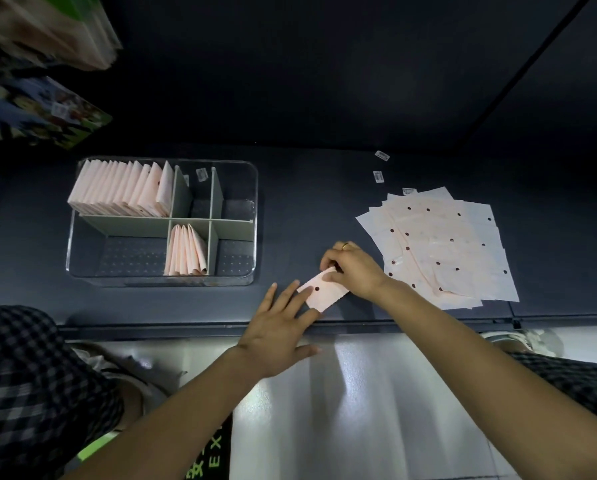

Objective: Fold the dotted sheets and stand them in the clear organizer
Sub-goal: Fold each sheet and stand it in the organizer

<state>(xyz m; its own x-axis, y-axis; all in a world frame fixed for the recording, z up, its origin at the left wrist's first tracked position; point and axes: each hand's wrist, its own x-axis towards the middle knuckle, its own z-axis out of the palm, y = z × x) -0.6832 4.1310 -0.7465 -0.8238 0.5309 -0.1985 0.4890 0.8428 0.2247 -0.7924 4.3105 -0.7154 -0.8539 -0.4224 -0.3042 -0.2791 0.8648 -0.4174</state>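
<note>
A folded pale pink dotted sheet (325, 294) lies near the front edge of the dark table. My left hand (279, 323) lies flat with straight fingers pressing its left end. My right hand (350, 268) pinches the sheet's far right corner with curled fingers. A loose pile of unfolded dotted sheets (442, 244) is spread to the right. The clear organizer (248, 278) stands to the left; folded sheets (124, 188) stand in its back left compartment and a few more folded sheets (186, 251) in the front middle one.
Small white labels (380, 166) lie behind the pile. Green dividers (217, 195) split the organizer into compartments. Packages (40, 112) hang at the upper left. The table's front edge (186, 329) runs just below my hands, with a white floor beneath.
</note>
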